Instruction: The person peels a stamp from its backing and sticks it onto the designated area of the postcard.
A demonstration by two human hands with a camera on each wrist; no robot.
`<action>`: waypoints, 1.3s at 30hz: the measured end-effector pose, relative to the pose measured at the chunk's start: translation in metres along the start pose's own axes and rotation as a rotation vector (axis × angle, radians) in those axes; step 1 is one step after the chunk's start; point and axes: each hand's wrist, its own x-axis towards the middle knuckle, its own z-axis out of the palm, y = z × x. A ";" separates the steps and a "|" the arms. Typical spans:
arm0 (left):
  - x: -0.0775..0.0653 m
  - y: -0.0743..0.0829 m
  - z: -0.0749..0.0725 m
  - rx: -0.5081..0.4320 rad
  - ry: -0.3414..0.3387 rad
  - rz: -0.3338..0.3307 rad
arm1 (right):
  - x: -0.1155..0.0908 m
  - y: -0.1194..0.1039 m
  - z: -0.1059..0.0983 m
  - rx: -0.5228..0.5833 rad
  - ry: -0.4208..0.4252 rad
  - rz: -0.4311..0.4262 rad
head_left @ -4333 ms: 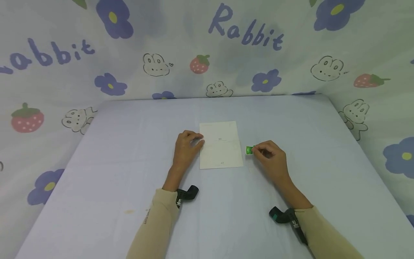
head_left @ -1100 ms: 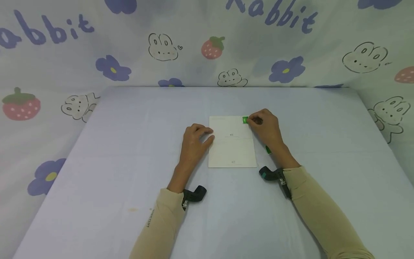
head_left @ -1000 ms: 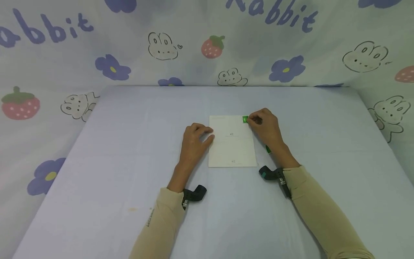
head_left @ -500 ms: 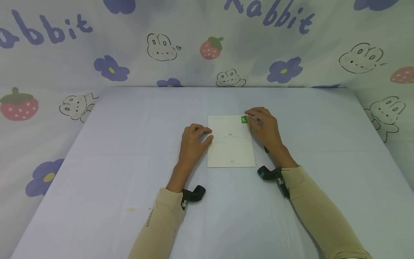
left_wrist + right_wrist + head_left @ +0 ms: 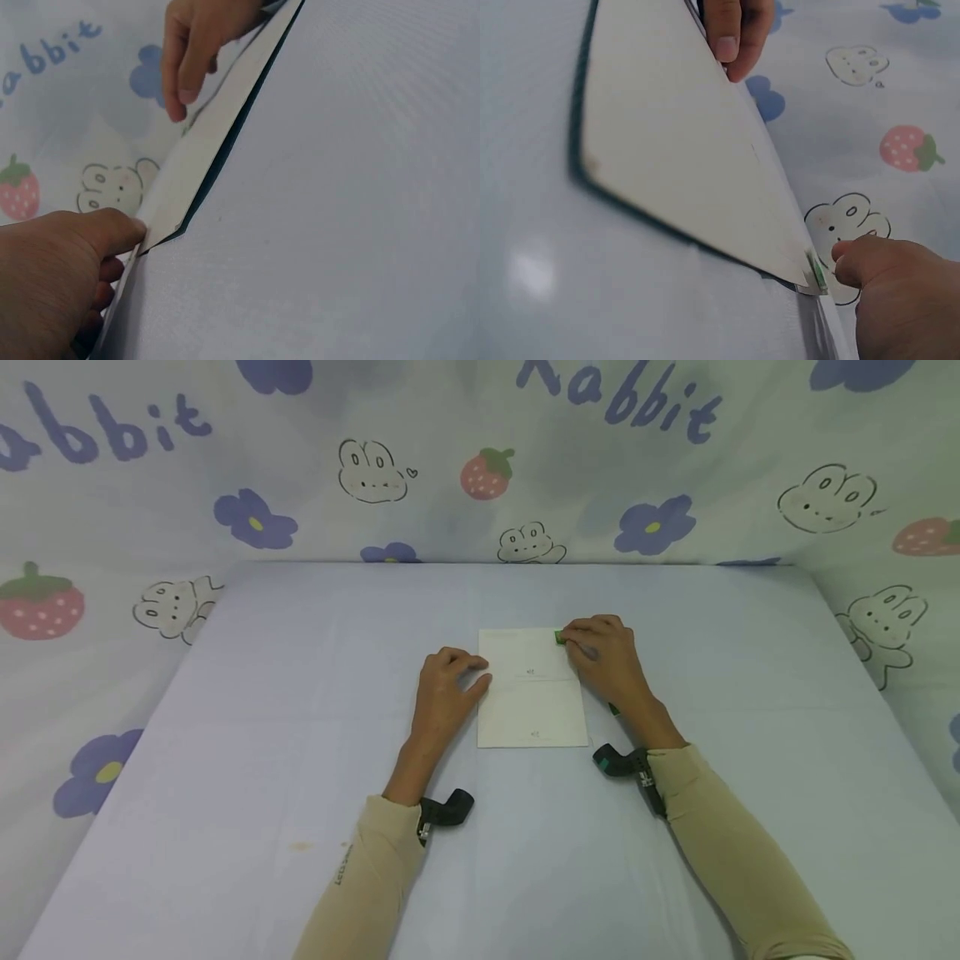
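A cream card [image 5: 528,702] with a crease across its middle and small printed marks lies flat on the table. My left hand [image 5: 442,693] rests at its left edge, thumb and forefinger apart, the tips touching the card. In the left wrist view the thumb [image 5: 112,231] lies on the card's border. A small green stamp-like sticker [image 5: 559,637] sits at the card's far right corner, partly covered by the fingers of my right hand [image 5: 606,652]. These fingers point down over it; whether they press cannot be made out. In the right wrist view the green sticker [image 5: 815,271] lies right at the corner.
Another small green piece [image 5: 614,709] lies on the table, mostly hidden under my right wrist. A white cloth covers the table [image 5: 300,693]. Behind it hangs a cloth backdrop [image 5: 420,410] with rabbits, flowers and strawberries. Black wrist cameras [image 5: 446,808] sit on both forearms.
My right hand carried the green sticker from beside the card to its far right corner, loosened its pinch, then moved its fingers over it. My left hand has stayed at the card's left edge.
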 end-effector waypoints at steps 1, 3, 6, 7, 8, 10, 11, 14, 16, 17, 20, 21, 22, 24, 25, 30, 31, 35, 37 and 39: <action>0.000 0.000 0.000 -0.002 -0.001 0.002 | -0.001 0.000 0.000 0.004 0.008 -0.006; 0.000 0.001 0.000 -0.010 -0.002 0.005 | -0.001 0.000 -0.002 0.000 0.012 -0.026; 0.001 0.003 0.001 -0.013 0.000 0.014 | -0.002 -0.001 -0.004 -0.021 -0.006 -0.059; 0.001 0.003 0.001 -0.013 0.001 0.017 | -0.002 -0.001 -0.005 -0.027 -0.012 -0.070; 0.001 0.004 0.001 -0.014 0.003 0.021 | -0.002 -0.001 -0.006 -0.034 -0.016 -0.079; 0.001 0.005 0.001 -0.007 0.007 0.026 | -0.002 -0.001 -0.008 -0.035 -0.018 -0.087; 0.002 0.005 0.001 -0.005 0.009 0.027 | -0.002 -0.001 -0.008 -0.027 -0.020 -0.082; 0.001 0.006 0.001 -0.006 0.008 0.018 | -0.004 0.000 -0.008 0.016 -0.005 -0.021; 0.000 0.005 0.001 -0.006 0.005 0.009 | -0.006 -0.001 -0.008 0.062 0.030 0.032; -0.001 0.005 0.001 -0.007 0.002 0.005 | -0.007 -0.001 -0.008 0.081 0.051 0.059; -0.002 0.004 0.002 -0.004 -0.004 -0.001 | -0.010 0.000 -0.010 0.140 0.107 0.132; -0.002 0.004 0.002 -0.005 -0.005 -0.002 | -0.012 0.000 -0.011 0.152 0.116 0.151; -0.002 0.004 0.003 -0.006 -0.006 -0.003 | -0.013 0.002 -0.011 0.157 0.120 0.170; -0.002 0.003 0.003 -0.004 -0.004 -0.002 | -0.016 0.003 -0.013 0.182 0.123 0.210; -0.002 0.003 0.003 -0.003 -0.003 -0.001 | -0.018 0.004 -0.014 0.192 0.121 0.228; -0.001 0.002 0.003 0.008 0.005 0.009 | -0.028 0.005 -0.019 0.218 0.110 0.244; -0.001 0.002 0.003 0.008 0.005 0.007 | -0.030 0.005 -0.020 0.214 0.108 0.238; -0.002 0.001 0.002 -0.005 0.005 -0.003 | -0.041 0.003 -0.023 0.200 0.097 0.232; -0.002 0.000 0.002 -0.015 0.006 -0.011 | -0.046 0.002 -0.025 0.199 0.093 0.245; -0.002 0.000 0.002 -0.030 0.008 -0.013 | -0.051 0.001 -0.027 0.203 0.091 0.265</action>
